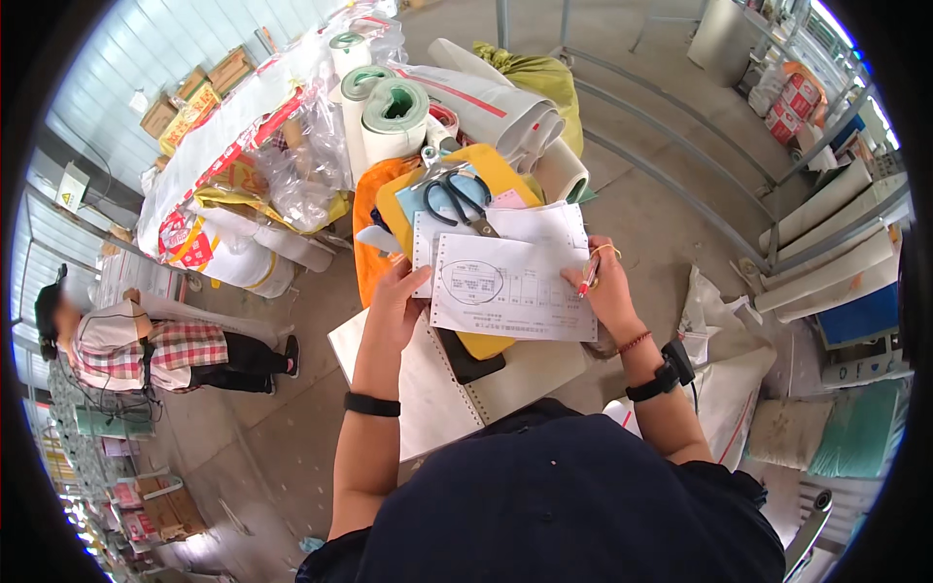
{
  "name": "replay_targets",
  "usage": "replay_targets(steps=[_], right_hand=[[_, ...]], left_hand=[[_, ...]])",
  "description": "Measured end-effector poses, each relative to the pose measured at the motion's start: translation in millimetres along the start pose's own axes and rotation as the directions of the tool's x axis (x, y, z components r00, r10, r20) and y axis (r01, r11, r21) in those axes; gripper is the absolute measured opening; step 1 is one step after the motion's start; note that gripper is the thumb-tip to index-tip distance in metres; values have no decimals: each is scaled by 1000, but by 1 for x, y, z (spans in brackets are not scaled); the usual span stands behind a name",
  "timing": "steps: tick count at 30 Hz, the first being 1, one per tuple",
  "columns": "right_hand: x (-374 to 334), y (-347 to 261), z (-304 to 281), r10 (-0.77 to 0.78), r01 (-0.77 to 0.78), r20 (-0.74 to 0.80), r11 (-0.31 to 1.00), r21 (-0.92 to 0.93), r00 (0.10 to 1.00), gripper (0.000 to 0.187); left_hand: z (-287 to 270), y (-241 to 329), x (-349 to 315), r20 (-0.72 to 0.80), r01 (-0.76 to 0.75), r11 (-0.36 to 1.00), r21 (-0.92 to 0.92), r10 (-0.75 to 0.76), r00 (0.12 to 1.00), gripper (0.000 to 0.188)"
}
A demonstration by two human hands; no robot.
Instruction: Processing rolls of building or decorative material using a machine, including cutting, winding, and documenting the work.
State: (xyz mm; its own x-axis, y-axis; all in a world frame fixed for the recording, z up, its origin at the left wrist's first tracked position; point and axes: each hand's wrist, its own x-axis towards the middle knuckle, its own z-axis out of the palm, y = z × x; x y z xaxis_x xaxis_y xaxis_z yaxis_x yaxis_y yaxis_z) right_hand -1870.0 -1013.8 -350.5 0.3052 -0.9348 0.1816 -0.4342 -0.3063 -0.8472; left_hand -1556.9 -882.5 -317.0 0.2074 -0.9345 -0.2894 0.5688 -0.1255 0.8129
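A printed sheet (pixel 525 291) with punched side holes and a hand-drawn oval lies before me, over more white papers (pixel 544 222). My left hand (pixel 395 296) pinches the papers' left edge, thumb on top. At the right edge my right hand (pixel 608 287) is closed around a red pen (pixel 589 276); a yellow band loops by its fingers. Black-handled scissors (pixel 476 206) rest just beyond the sheet, on a yellow clipboard or folder (pixel 394 206). Underneath, a spiral notebook (pixel 389 389) lies spread out, with a black phone-like object (pixel 469 361) partly covered by the papers.
Rolls of white and green sheet material (pixel 397 107) stand beyond the papers, beside plastic-wrapped bundles (pixel 301 175). Metal rails (pixel 671 131) curve along the right. More rolls (pixel 826 204) lean at far right. Another person (pixel 146 345) stands at the left.
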Motion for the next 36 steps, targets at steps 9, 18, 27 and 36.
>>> replay_targets(steps=[9,18,27,36], right_hand=[[0,-18,-10,-18,19,-32,999,35,999,53],[5,-43,-38,-117,162,-115,807,567,986,12],[-92,-82,75,-444,469,325,883,3,835,54],[-84,-80,90,-471,548,334,815,-189,817,58]], left_hand=[[17,-20,-2,-96,32,999,2,-32,995,52],[-52,56,-47,28,-94,938,-333,110,994,59],[-84,37,-148,-243,-452,879,-151,410,879,54],[-116,-13,-215,-377,-404,847,-345,269,886,54]])
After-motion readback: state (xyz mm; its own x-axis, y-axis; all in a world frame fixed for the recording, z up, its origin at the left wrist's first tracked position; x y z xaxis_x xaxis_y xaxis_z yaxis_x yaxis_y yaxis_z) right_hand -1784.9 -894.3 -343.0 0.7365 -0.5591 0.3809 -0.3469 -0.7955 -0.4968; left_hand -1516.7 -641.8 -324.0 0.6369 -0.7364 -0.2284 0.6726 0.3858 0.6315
